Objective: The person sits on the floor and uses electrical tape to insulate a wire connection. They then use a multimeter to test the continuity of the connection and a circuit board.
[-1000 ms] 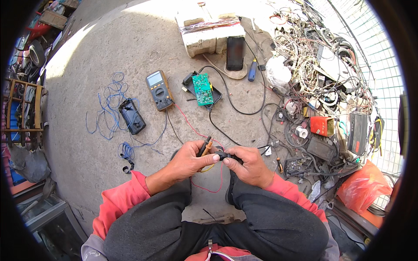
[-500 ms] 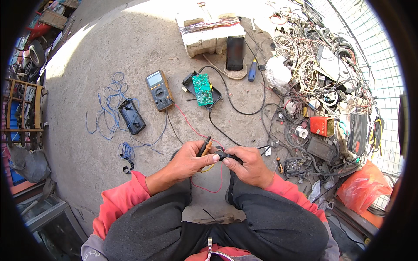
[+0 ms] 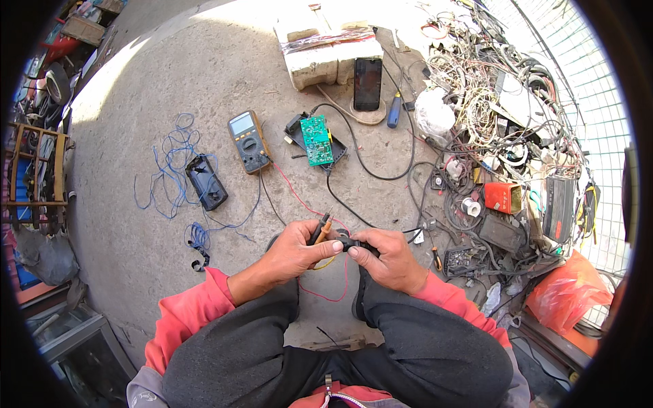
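Note:
I sit over a concrete floor with both hands together in front of my knees. My left hand (image 3: 294, 253) grips two meter probes (image 3: 321, 230), one orange-tipped and one black, pressed onto a small black part (image 3: 346, 242). My right hand (image 3: 385, 256) pinches that black part from the right. Red and black leads (image 3: 292, 194) run from the probes up to a yellow and grey multimeter (image 3: 246, 141) lying on the floor ahead.
A green circuit board (image 3: 316, 139) on a black case lies beside the meter. A black box (image 3: 206, 181) sits among blue wires at left. A dark phone (image 3: 368, 83) leans on white blocks (image 3: 326, 49). Tangled cables, a red box (image 3: 503, 197) and an orange bag (image 3: 570, 288) crowd the right.

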`<state>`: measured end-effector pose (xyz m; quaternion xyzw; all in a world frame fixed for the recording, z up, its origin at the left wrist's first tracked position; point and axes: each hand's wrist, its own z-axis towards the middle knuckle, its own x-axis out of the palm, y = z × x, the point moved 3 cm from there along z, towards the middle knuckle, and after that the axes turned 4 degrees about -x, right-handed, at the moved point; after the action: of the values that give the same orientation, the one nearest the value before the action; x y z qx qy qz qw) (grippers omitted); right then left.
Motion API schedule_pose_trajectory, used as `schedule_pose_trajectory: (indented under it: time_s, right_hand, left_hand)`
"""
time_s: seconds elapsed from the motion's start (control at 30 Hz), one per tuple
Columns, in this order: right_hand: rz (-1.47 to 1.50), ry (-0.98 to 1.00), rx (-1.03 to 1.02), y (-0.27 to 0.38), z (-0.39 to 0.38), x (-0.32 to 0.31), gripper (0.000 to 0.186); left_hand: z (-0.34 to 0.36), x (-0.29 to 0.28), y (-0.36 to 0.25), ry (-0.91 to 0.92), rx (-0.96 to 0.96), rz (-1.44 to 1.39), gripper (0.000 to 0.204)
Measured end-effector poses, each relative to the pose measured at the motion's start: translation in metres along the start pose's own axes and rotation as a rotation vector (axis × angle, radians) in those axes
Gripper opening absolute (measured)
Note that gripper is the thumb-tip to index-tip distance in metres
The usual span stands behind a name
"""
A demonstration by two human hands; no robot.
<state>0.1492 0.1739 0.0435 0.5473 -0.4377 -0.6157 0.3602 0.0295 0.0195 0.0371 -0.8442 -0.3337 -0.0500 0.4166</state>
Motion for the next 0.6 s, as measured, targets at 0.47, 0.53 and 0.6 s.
schedule_pose_trajectory:
  time_s: [0.47, 0.53, 0.6]
  right_hand:
    - [-0.017, 0.001, 0.022, 0.0011, 0.0003, -0.0006, 0.022]
    - [-0.013, -0.002, 0.022, 0.001, 0.0002, -0.0008, 0.022]
    - [-0.011, -0.012, 0.017, 0.001, 0.0, -0.0009, 0.022]
  left_hand:
    - [-0.0003, -0.0003, 0.0003, -0.022, -0.001, 0.034, 0.026]
    - [-0.0004, 0.0001, -0.0001, -0.015, -0.002, 0.011, 0.024]
    - [-0.0005, 0.0004, -0.0001, -0.011, 0.002, -0.001, 0.023]
